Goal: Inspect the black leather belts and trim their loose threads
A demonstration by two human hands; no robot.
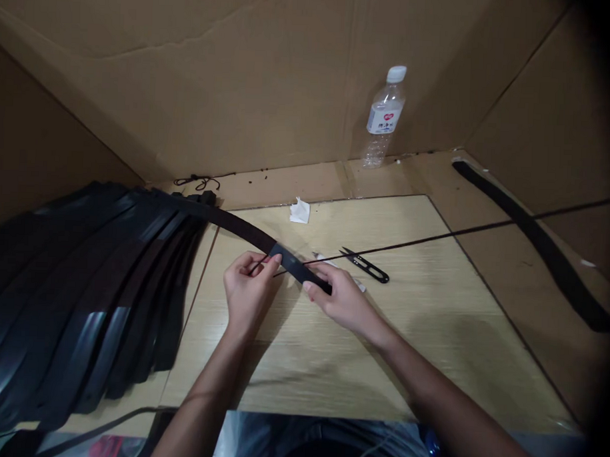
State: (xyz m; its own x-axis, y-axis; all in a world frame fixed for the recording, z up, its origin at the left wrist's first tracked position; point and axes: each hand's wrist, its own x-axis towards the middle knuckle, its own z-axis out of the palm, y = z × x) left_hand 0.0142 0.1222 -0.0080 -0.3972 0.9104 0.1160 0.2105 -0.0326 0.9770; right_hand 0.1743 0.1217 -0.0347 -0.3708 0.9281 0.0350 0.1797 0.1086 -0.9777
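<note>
A long, curved black strip [292, 263] slants across the middle of the board, its upper stretch wrapped in dark brown cord. My left hand [248, 280] pinches it where the wrapping meets the smooth part, and a short bit of cord shows at those fingers. Closer to the strip's lower end, my right hand [340, 296] grips it between thumb and fingers. A dark cord [414, 240] runs tight from beside the strip out past the right edge. Black thread snips [368, 265] lie just beyond my right hand, over a white slim item partly hidden by that hand.
Many similar black strips [97, 301] are piled at the left. Another curved black strip [539, 247] lies at the right. A clear plastic bottle [383, 121] stands by the cardboard back wall [214, 85]. A white paper scrap [300, 211] rests on the pale board [430, 366].
</note>
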